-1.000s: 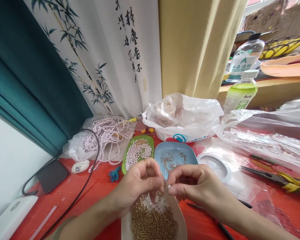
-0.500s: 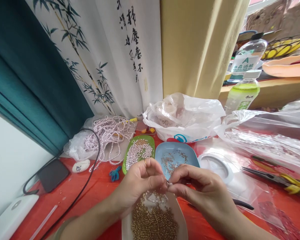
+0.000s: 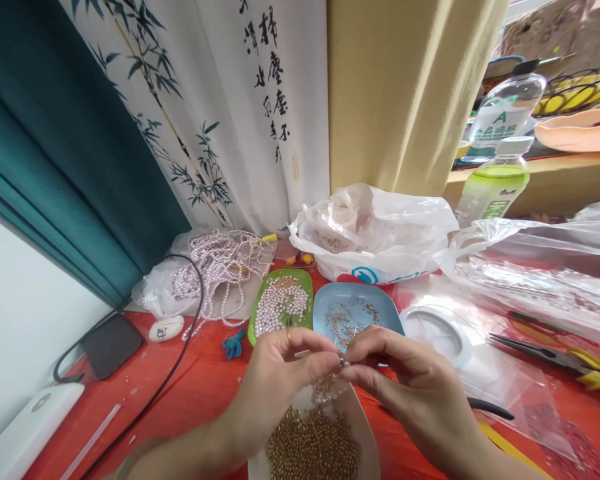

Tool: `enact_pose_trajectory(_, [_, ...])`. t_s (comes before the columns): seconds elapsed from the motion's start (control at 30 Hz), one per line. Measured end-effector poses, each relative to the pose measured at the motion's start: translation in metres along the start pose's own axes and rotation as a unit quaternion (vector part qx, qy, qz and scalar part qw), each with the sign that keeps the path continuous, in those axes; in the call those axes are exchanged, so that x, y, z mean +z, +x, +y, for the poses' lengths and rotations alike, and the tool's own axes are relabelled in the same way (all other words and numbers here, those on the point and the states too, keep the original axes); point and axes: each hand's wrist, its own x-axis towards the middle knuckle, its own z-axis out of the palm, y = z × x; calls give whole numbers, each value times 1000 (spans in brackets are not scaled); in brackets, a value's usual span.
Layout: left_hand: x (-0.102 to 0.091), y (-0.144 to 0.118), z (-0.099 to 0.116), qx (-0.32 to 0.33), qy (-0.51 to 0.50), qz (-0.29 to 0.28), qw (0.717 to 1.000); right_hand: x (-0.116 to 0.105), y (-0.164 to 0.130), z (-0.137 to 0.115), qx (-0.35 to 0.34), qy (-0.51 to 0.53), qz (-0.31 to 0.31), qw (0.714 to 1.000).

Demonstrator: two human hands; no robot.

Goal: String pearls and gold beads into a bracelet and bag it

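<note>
My left hand (image 3: 280,373) and my right hand (image 3: 405,387) meet fingertip to fingertip above a white tray (image 3: 365,433) heaped with small gold beads (image 3: 313,447). Between the pinched fingers sits a tiny pale bead on a thin pin (image 3: 343,362); which hand holds which part is too small to tell. A ring shows on my left hand. Just behind the hands lie a green tray (image 3: 303,277) of white pearls (image 3: 280,303) and a blue tray (image 3: 385,310) with thin metal pins.
Pearl strands (image 3: 220,263) lie on a bag at the back left. A white plastic bag (image 3: 380,233) stands behind the trays. Pliers with yellow handles (image 3: 565,360), clear bags, two bottles (image 3: 490,187), a phone (image 3: 113,343) and a black cable (image 3: 180,347) surround the red tabletop.
The hands have shifted slightly right and up, staying pinched together over the gold beads. The view itself has drifted a little.
</note>
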Motion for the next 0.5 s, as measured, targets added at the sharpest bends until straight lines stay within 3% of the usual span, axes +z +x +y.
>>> enact_pose_trajectory(0.13, [0, -1, 2, 45, 37, -21, 998, 0, -1, 1, 3, 6, 11, 1000])
enact_pose_trajectory(0.23, [1, -1, 3, 42, 34, -40, 998, -1, -1, 3, -20, 13, 17, 1000])
enact_pose_trajectory(0.37, [1, -1, 3, 36, 7, -89, 995, -3, 1, 1, -72, -4, -21, 997])
enact_pose_trajectory(0.5, [1, -2, 2, 60, 10, -103, 993, -2, 1, -4, -72, -9, -9, 997])
